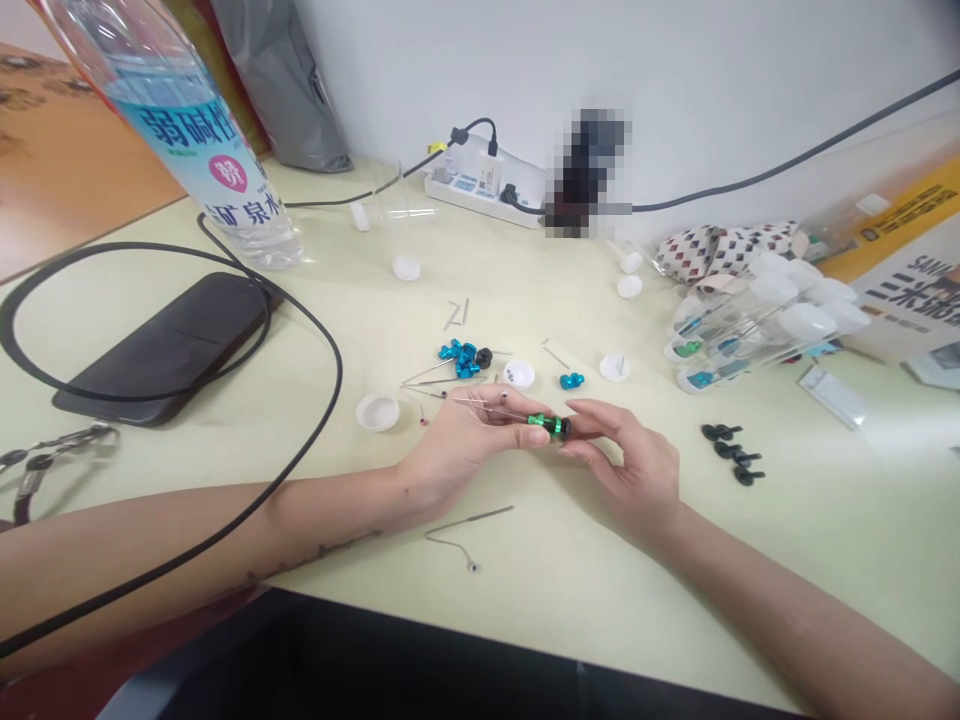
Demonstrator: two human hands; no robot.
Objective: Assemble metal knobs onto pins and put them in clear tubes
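Observation:
My left hand (pixel 480 437) is closed around a small green and black cylindrical metal part (pixel 549 425), with thin metal wires pointing left from it. At the part's black right end, my right hand (pixel 634 460) pinches with thumb and fingers. Just beyond my hands lie several blue metal pieces (pixel 461 355), a black knob (pixel 484 357) and a small white cap (pixel 518 375) holding tiny bits. One more blue piece (pixel 572 381) sits near a hex key (pixel 555 353). A bent wire with a small ring end (pixel 474 566) rests in front of my left wrist.
Several capped clear tubes (pixel 750 325) with coloured parts stand at the right, near black thumbscrew-like pieces (pixel 731 455). At the left are a water bottle (pixel 202 150), a dark phone (pixel 169 345) and a looped black cable (pixel 330 330) crossing over my left forearm. A power strip (pixel 469 185) lies by the wall.

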